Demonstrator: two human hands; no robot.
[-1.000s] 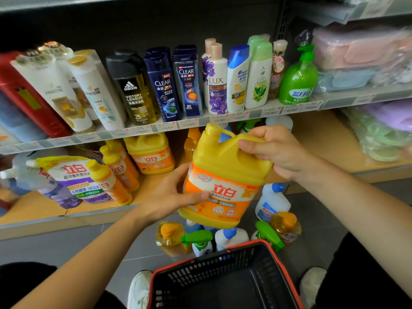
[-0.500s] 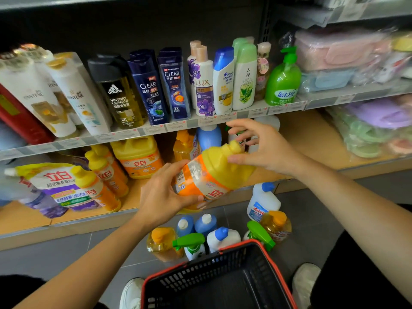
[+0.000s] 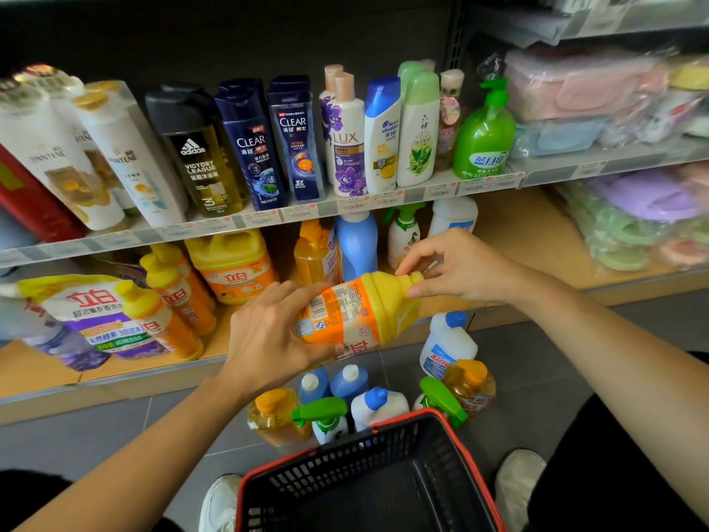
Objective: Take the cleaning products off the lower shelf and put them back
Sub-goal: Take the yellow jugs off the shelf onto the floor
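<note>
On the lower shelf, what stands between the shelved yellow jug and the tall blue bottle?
In the head view, a slim amber bottle with an orange cap, close beside the tall blue bottle.

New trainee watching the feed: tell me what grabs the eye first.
A yellow detergent jug lies tipped sideways in mid-air before the lower shelf, the left hand gripping its body and the right hand pinching its cap end. Below, bottles stand on the floor beside a red-rimmed black basket.
</note>
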